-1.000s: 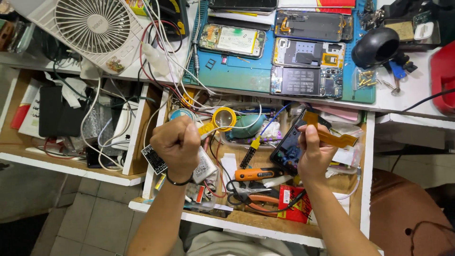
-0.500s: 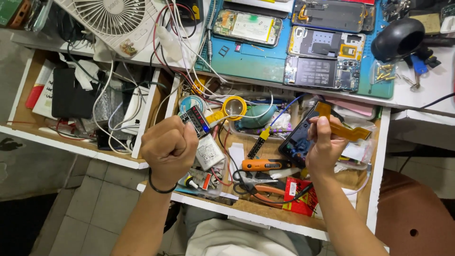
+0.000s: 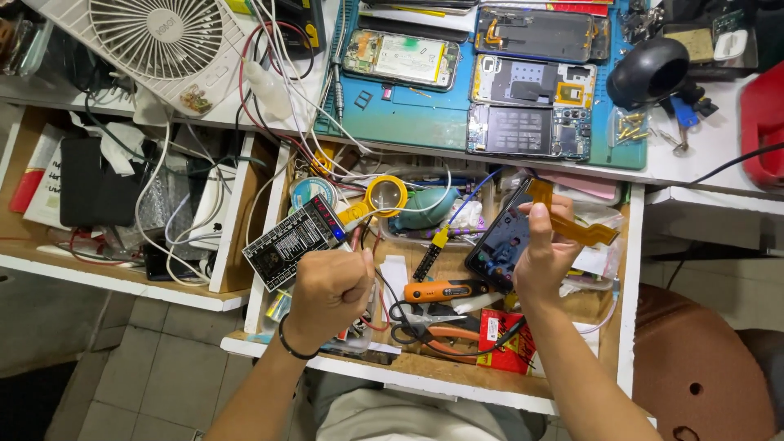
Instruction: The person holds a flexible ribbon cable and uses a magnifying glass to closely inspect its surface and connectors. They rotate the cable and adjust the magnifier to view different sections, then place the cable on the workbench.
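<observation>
My right hand (image 3: 543,257) holds a dark opened phone body (image 3: 500,237) over the open drawer, with an orange flex ribbon cable (image 3: 567,216) pinched between thumb and fingers. My left hand (image 3: 327,290) is clenched in a fist above the drawer's left side, next to a black circuit board tester (image 3: 294,241); thin wires run past it and I cannot tell whether it grips one. A black band sits on the left wrist.
The open drawer (image 3: 625,327) holds an orange screwdriver (image 3: 445,290), pliers (image 3: 441,331), a yellow magnifier (image 3: 385,196) and a teal blower (image 3: 425,208). On the blue mat (image 3: 408,122) lie several opened phones. A white fan (image 3: 163,37) and a second cluttered drawer (image 3: 122,204) are at left.
Both hands have stayed over the drawer. The left fist has shifted slightly, exposing the black tester board beside it. The right hand has kept the phone body and ribbon.
</observation>
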